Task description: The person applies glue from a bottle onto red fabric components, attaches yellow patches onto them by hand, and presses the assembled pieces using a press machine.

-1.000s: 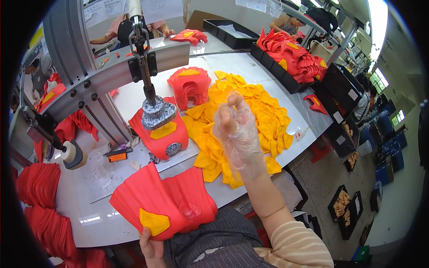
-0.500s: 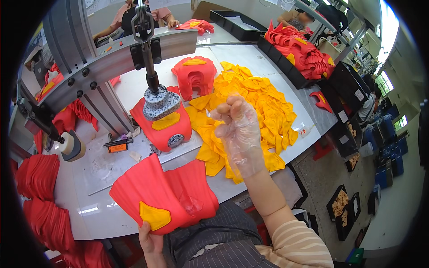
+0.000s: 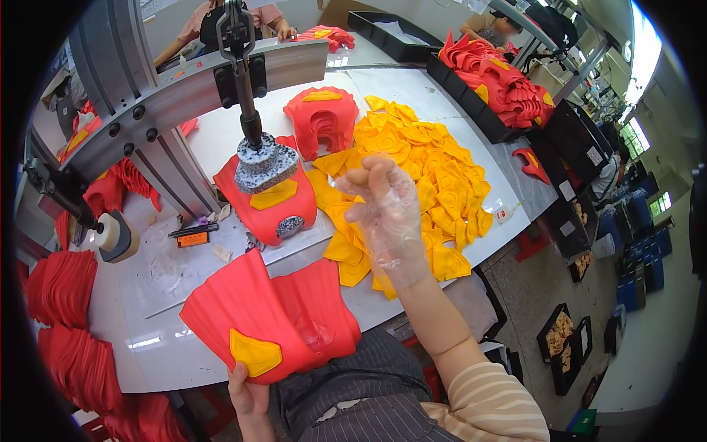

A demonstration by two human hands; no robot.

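My left hand (image 3: 248, 393), at the lower edge, grips the near edge of a folded red foam sheet (image 3: 236, 298). A yellow patch (image 3: 254, 353) lies on the sheet just above my thumb. In a clear plastic glove, my right hand (image 3: 383, 202) is raised in front of a pile of yellow pieces (image 3: 434, 173). Its fingers curl loosely, apart from the thumb, with nothing visible between them. Another red foam piece (image 3: 261, 214) with a yellow patch rests beneath a speckled press pad (image 3: 266, 168). Behind it stands an arched red piece (image 3: 322, 121).
A metal press frame (image 3: 280, 68) with a toggle clamp crosses the left side. Stacked red sheets (image 3: 62, 287) sit at far left. A black tray (image 3: 475, 103) holds red pieces at the back right. Across the table, a person's hand (image 3: 286, 32) touches red pieces.
My right hand has shifted slightly left, its fingers still loosely curled. My left hand keeps its hold on the red foam sheet, almost unmoved.
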